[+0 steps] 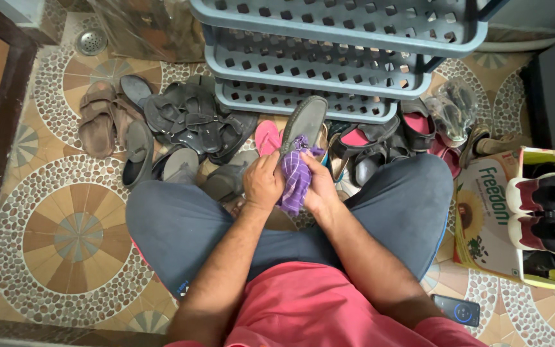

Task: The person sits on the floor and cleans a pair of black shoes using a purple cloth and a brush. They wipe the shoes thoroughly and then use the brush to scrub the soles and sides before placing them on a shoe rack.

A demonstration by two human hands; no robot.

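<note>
Shoe pile (187,122) and rack (329,64) block ahead.

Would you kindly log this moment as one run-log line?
left hand: holds grey shoe | right hand: presses purple cloth on shoe | shoe rack ahead

The person sits with knees spread wide, thighs angling out to the left and right, and both forearms reach forward between them. The left hand (263,182) is curled shut, knuckles up, thumb side turned toward the right. The right hand (319,186) sits just beside it, also closed, its fingers (308,162) bent inward toward the left hand. The two hands nearly touch, meeting near the middle, just beyond the knees. Both wrists are bent slightly down, and the bare forearms converge from the near edge.
</note>
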